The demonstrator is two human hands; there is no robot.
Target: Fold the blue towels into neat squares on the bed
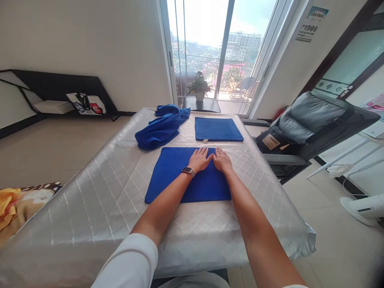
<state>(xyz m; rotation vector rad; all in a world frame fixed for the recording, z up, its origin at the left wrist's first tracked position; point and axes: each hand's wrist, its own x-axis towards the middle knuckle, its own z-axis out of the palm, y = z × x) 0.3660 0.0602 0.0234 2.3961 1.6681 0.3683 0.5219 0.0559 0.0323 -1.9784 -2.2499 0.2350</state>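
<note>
A blue cloth (171,172), spread into a flat rectangle, lies in front of me on a table with a silvery quilted cover (120,208). My left hand (200,160), with a watch (188,171) on its wrist, rests flat on the cloth near its far edge. Beside it my right hand (223,160) lies flat too, close to the far right corner, and the two thumbs meet. Beyond them is a neatly folded blue cloth (219,129) with a small pale tag at its near edge. Farther left sits a crumpled blue cloth (162,128) in a loose heap.
A grey reclining chair (312,124) with a black bag (274,140) stands right of the table. Past the far edge, a potted plant (200,86) stands on a dark chair by the glass door. At lower left lies patterned fabric (27,204); a white appliance (364,208) is at right.
</note>
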